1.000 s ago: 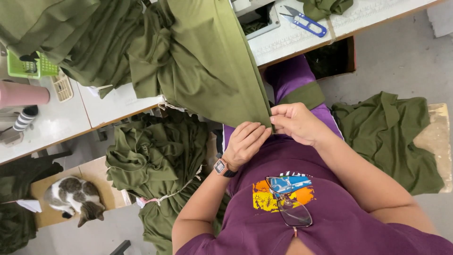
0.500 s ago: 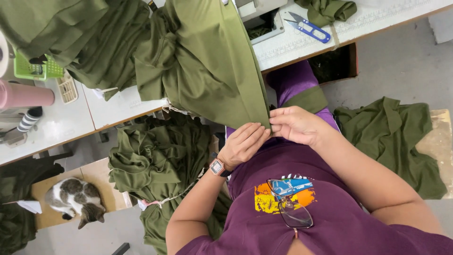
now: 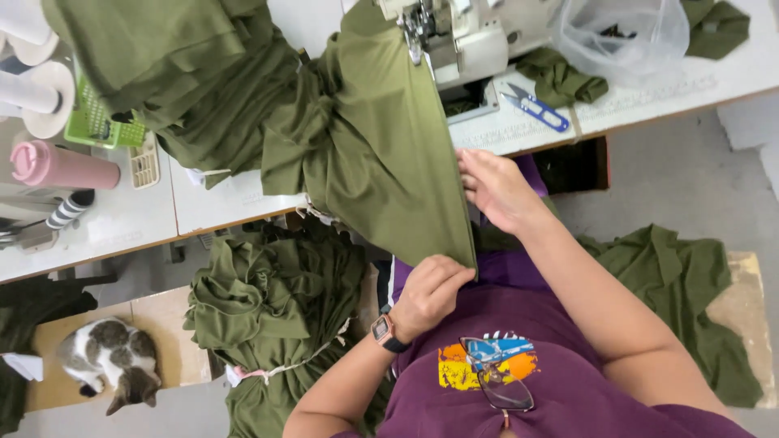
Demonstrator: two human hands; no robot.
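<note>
The olive-green knit fabric panel point(image 3: 381, 154) hung off the front edge of the white table point(image 3: 122, 219), its long straight edge running from the white sewing machine point(image 3: 462, 32) down toward the person's lap. The left hand point(image 3: 428, 292) sat at the lower end of that edge, its grip pinched together on the panel's bottom corner. The right hand point(image 3: 497, 188) lay higher along the same edge, fingers flat against the cloth; whether they pinched it could not be told. So the panel's long axis ran up and away from the left grip toward the machine, and the right hand was the nearer of the 2 to the needle.

Counted: 1 panel in hand, 1 tied bundle of olive-green pieces point(image 3: 276, 316) below the table, 1 loose olive-green piece point(image 3: 673, 284) on the floor to the right, 1 pair of blue-handled thread snips point(image 3: 535, 109), 1 pink bottle point(image 3: 63, 167), 1 clear plastic bag point(image 3: 621, 36), and 1 grey-and-white cat point(image 3: 109, 361).
</note>
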